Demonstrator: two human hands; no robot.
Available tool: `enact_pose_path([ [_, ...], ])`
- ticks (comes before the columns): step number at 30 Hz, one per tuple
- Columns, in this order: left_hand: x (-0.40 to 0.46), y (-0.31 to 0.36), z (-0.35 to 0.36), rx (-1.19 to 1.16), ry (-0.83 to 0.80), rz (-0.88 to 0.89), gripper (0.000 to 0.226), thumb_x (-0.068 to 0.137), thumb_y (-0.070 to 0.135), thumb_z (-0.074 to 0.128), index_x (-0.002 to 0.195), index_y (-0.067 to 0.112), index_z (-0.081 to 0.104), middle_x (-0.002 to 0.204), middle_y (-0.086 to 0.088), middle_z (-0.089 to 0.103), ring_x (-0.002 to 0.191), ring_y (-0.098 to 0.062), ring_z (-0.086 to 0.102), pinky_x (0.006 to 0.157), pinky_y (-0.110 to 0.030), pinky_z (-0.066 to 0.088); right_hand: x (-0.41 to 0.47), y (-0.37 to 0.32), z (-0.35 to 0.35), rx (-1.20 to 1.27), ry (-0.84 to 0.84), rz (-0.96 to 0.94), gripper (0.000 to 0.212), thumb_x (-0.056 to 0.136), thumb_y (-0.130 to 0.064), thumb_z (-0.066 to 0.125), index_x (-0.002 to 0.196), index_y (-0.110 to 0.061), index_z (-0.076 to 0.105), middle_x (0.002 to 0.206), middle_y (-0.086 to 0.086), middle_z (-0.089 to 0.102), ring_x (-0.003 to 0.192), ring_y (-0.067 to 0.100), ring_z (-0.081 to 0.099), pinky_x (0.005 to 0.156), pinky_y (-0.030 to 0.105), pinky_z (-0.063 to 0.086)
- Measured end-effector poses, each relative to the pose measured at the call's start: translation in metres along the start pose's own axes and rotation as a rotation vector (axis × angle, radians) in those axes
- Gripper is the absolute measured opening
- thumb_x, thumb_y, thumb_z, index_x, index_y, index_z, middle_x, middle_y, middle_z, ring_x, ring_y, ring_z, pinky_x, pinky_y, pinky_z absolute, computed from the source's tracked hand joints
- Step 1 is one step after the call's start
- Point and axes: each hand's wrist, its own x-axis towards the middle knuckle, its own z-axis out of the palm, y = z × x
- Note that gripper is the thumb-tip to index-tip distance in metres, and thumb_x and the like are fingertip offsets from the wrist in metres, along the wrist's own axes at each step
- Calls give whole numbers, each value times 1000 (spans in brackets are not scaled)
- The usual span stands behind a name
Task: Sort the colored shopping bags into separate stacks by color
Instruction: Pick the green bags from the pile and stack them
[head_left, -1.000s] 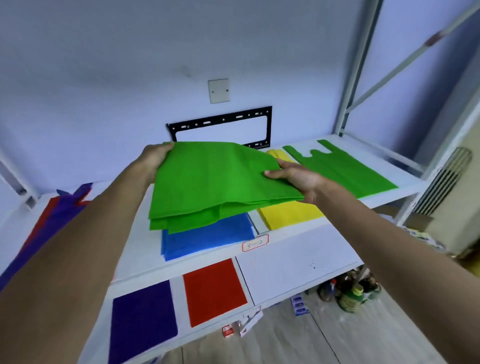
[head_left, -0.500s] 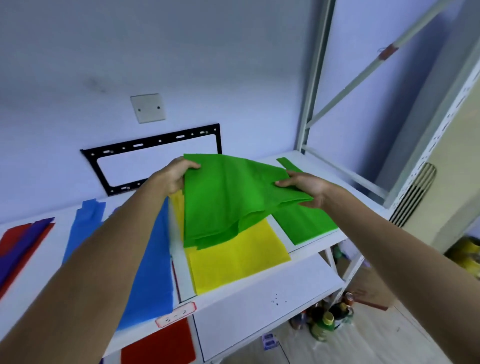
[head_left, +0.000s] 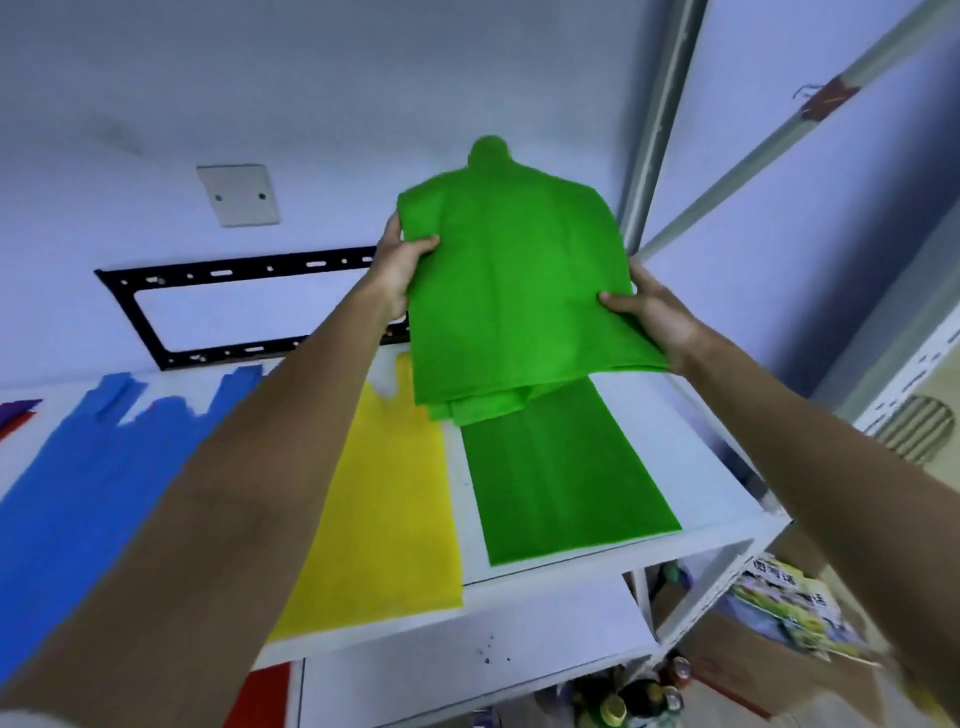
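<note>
Yellow bag (head_left: 384, 499) beside flat green bag (head_left: 561, 478) (blue bag (head_left: 88, 467) leftward).

both hands hold a stack of green bags (head_left: 514, 291) in the air above a green bag (head_left: 561, 473) lying flat on the white shelf (head_left: 717, 499). the left hand (head_left: 400, 265) grips its left edge, the right hand (head_left: 654, 317) its right edge, thumbs on top. a yellow bag (head_left: 384, 509) lies just beside the flat green one, blue bags (head_left: 88, 478) further left. a black wall bracket (head_left: 228, 312) hangs behind.
</note>
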Motion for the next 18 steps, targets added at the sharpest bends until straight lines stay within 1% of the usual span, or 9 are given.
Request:
enact_pose_path([
  [2, -8, -52, 6, 100, 46, -87, 47, 90, -2, 54, 133, 15, 45, 118, -9, 64, 89, -22, 66, 70, -33, 57, -1, 37, -22, -54, -6, 101, 50, 92, 3, 48, 135, -22, 44, 100, 2, 67, 68, 10, 72, 58, 24, 58],
  [4, -20, -108, 8, 241, 85, -210, 46, 90, -2, 56, 134, 7, 46, 129, -15, 60, 99, -23, 62, 85, -37, 54, -6, 79, -43, -101, -4, 243, 51, 92, 3, 49, 138, -18, 43, 103, 8, 67, 70, 16, 71, 58, 25, 58],
  [6, -34, -157, 11, 345, 114, -323, 43, 88, -6, 56, 131, 0, 50, 130, -20, 58, 103, -25, 60, 94, -40, 50, -12, 118, -60, -141, -9, 367, 51, 91, 4, 50, 138, -15, 44, 109, 15, 65, 75, 22, 67, 58, 26, 58],
  [8, -43, -194, 13, 429, 174, -398, 42, 86, -8, 58, 128, -6, 52, 128, -25, 58, 109, -32, 62, 96, -41, 49, -21, 146, -73, -196, -23, 448, 49, 91, 4, 51, 137, -12, 45, 110, 17, 63, 77, 22, 65, 56, 26, 57],
  [9, -46, -207, 13, 480, 195, -415, 42, 85, -8, 59, 127, -7, 54, 127, -26, 59, 111, -35, 62, 97, -42, 50, -25, 156, -78, -211, -32, 483, 47, 91, 3, 52, 136, -11, 46, 111, 16, 62, 78, 22, 65, 58, 27, 56],
  [11, -50, -218, 13, 580, 211, -419, 46, 83, -5, 62, 128, -4, 54, 129, -24, 59, 112, -35, 61, 96, -41, 50, -29, 170, -85, -209, -49, 532, 46, 91, 1, 53, 135, -9, 46, 114, 17, 62, 83, 25, 64, 66, 31, 54],
  [13, -52, -219, 15, 640, 215, -412, 53, 83, -4, 62, 134, -1, 49, 132, -21, 57, 115, -34, 59, 98, -40, 49, -29, 176, -91, -201, -58, 547, 47, 90, 2, 54, 135, -7, 46, 119, 18, 61, 92, 29, 64, 73, 34, 54],
  [15, -54, -215, 19, 693, 201, -394, 58, 84, -5, 61, 139, 2, 43, 135, -19, 55, 118, -33, 57, 98, -38, 48, -27, 177, -95, -202, -62, 540, 49, 88, 5, 56, 134, -7, 46, 124, 20, 60, 98, 31, 62, 76, 35, 54],
  [18, -54, -210, 24, 728, 193, -359, 61, 85, -7, 58, 142, 5, 40, 137, -17, 53, 121, -32, 55, 96, -34, 47, -26, 177, -96, -262, -98, 515, 55, 85, 9, 58, 135, -7, 45, 126, 19, 59, 100, 30, 60, 81, 36, 52],
])
